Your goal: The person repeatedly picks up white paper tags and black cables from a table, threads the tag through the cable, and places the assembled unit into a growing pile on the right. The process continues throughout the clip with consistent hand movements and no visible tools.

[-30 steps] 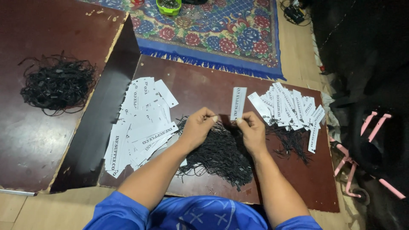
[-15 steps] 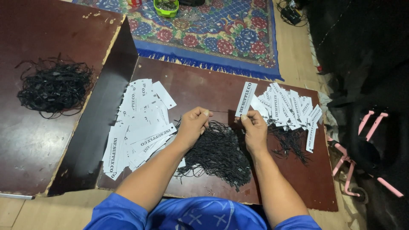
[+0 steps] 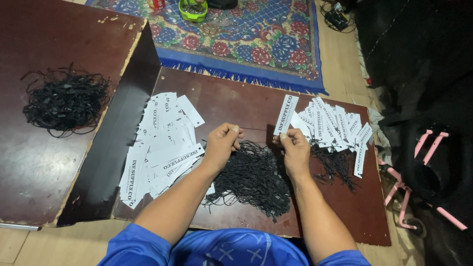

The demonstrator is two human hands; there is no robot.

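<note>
My left hand (image 3: 222,144) pinches one end of a thin black string (image 3: 253,129) stretched across to my right hand (image 3: 294,149). The right hand grips a white paper tag (image 3: 286,115) by its lower end, and the tag stands upright above it. Below both hands lies a heap of black strings (image 3: 253,180) on the dark brown board (image 3: 231,101). A loose pile of white tags (image 3: 160,145) lies to the left of my left hand. To the right, a row of tags with strings attached (image 3: 335,125) fans out.
A second bundle of black strings (image 3: 64,101) rests on the higher brown tabletop (image 3: 44,44) at left. A patterned blue and red rug (image 3: 246,34) lies beyond the board, with a green container (image 3: 193,10) on it. Pink-framed object (image 3: 423,162) and dark cloth sit at right.
The right hand has lifted the white tag slightly, and the hands have drawn apart, pulling a string taut between them.
</note>
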